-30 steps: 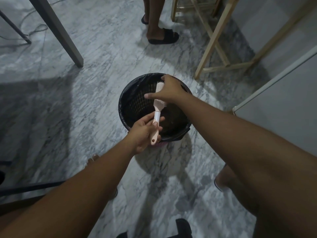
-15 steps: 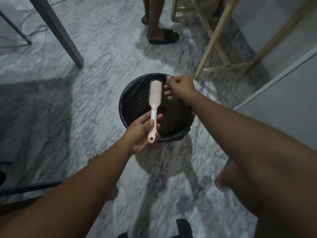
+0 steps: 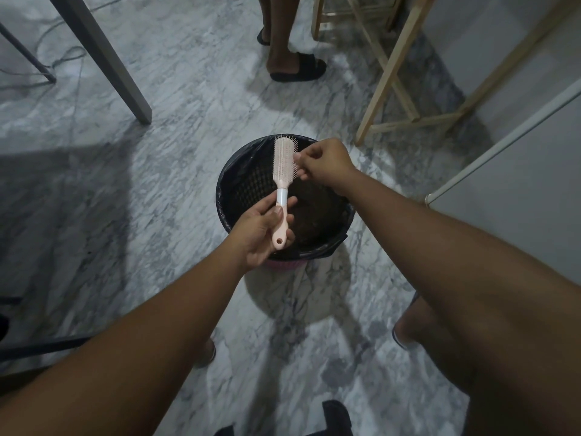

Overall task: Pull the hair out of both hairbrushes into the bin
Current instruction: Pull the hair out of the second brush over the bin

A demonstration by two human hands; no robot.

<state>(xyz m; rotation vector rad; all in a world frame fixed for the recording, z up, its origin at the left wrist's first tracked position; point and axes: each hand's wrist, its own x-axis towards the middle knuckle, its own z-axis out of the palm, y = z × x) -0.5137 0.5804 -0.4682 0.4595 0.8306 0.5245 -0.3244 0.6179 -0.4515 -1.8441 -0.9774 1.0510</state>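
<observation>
A pink hairbrush (image 3: 283,166) with a white collar is held upright over the bin (image 3: 235,171), bristles facing me. My left hand (image 3: 262,229) grips its handle from the left. My right hand (image 3: 323,165) is at the right edge of the brush head, fingers pinched together against the bristles; any hair between them is too fine to see. The bin is round, lined with a black bag, with a dark mass at its bottom. Only one hairbrush is in view.
Another person's leg and black sandal (image 3: 298,70) stand beyond the bin. A grey table leg (image 3: 103,58) is at the upper left, a wooden frame (image 3: 386,73) at the upper right, a white panel edge (image 3: 503,136) on the right. The floor is grey marble.
My right hand lifted off the brush head, moved right, then came back to its right edge with fingers pinched. My left hand turned the brush so its bristles face me.
</observation>
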